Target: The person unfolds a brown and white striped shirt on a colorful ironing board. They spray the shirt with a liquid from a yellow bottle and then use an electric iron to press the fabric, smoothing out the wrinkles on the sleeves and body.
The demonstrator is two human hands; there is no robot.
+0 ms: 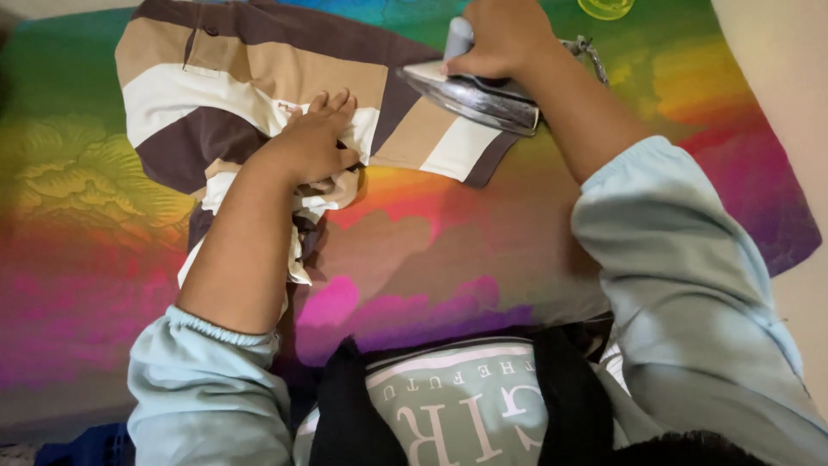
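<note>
Rainbow-coloured surface (517,250) carries a brown, tan and white striped garment (259,95). Left hand (315,142) presses it flat, fingers together; right hand (500,39) grips the iron (474,95) on 1 edge.

Iron (474,91) handle hidden under right hand (500,39), striped garment (259,95) cut off at top edge

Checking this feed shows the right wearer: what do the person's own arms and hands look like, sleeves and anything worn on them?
Both arms wear loose light blue long sleeves with gathered elastic cuffs, pushed up so the forearms are bare. The left hand and the right hand are bare: no gloves, and no rings, watch or bands show. The sleeve fabric is plain, with no print or markings visible.
</note>
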